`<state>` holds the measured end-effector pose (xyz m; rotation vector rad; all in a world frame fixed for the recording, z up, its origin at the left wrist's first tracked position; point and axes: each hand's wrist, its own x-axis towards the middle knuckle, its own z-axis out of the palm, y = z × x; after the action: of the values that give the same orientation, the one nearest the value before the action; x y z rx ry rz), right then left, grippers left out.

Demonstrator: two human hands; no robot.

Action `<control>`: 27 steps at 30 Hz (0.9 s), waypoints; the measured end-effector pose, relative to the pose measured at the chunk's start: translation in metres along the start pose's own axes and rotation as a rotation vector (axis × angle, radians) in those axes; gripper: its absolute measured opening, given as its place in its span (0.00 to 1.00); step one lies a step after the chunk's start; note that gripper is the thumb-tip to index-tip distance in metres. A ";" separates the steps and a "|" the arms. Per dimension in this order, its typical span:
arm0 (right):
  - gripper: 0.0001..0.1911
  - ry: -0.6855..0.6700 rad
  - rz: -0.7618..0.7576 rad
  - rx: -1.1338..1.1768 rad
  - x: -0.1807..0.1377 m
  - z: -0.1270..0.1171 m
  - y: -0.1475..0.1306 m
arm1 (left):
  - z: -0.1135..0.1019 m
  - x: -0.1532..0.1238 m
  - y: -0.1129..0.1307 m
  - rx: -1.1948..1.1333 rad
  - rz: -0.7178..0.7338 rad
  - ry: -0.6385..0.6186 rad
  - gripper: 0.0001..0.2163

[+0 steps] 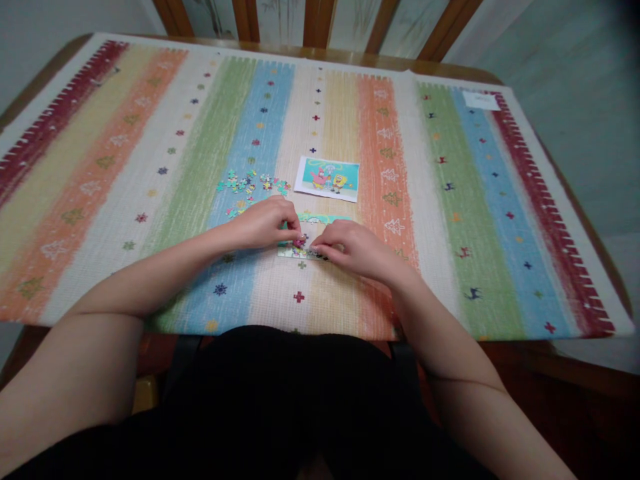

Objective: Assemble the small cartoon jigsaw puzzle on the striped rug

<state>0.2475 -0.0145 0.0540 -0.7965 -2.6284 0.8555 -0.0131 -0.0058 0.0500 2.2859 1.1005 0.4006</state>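
Observation:
A partly assembled jigsaw puzzle (323, 219) lies on the cloth in front of me, with teal pieces along its far edge and pale ones along its near edge. My left hand (270, 223) is over its left side, thumb and forefinger closed on a pinkish puzzle piece (301, 241). On the right, my right hand (353, 247) bends over the puzzle with its fingertips pressed together near the lower edge. Whatever is in those fingertips is too small to make out. Both hands cover parts of the puzzle.
Loose puzzle pieces (243, 181) are scattered beyond my left hand. A picture card (330, 179) of cartoon figures lies just past the puzzle. The striped tablecloth (200, 153) covers the table, and a white paper (481, 101) rests at the far right. Wooden slats (317, 23) stand behind.

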 end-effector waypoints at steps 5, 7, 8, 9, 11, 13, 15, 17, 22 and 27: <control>0.09 -0.157 -0.066 -0.112 -0.006 0.000 -0.002 | -0.004 0.014 0.003 0.069 0.034 -0.172 0.07; 0.09 -0.168 -0.065 -0.141 -0.007 0.002 -0.004 | -0.005 0.019 0.003 0.102 0.047 -0.219 0.06; 0.09 -0.167 -0.064 -0.150 -0.008 0.003 -0.005 | -0.005 0.022 0.003 0.117 0.052 -0.236 0.06; 0.08 -0.161 -0.062 -0.156 -0.009 0.003 -0.006 | -0.004 0.024 0.002 0.130 0.059 -0.250 0.06; 0.08 -0.143 -0.057 -0.158 -0.010 0.004 -0.008 | -0.003 0.029 0.001 0.149 0.084 -0.270 0.06; 0.08 -0.128 -0.049 -0.155 -0.010 0.005 -0.010 | -0.002 0.034 0.001 0.158 0.116 -0.285 0.07; 0.08 -0.134 -0.044 -0.165 -0.011 0.004 -0.012 | -0.002 0.038 0.002 0.167 0.142 -0.300 0.08; 0.08 -0.149 -0.045 -0.184 -0.011 0.004 -0.013 | -0.002 0.040 0.004 0.185 0.155 -0.316 0.09; 0.08 -0.142 -0.050 -0.171 -0.011 0.004 -0.012 | -0.003 0.040 0.010 0.241 0.170 -0.320 0.09; 0.09 -0.169 -0.049 -0.195 -0.011 0.005 -0.012 | -0.003 0.036 0.012 0.353 0.213 -0.315 0.07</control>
<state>0.2499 -0.0314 0.0561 -0.7309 -2.9023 0.6880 0.0153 0.0180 0.0607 2.6706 0.8212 -0.0856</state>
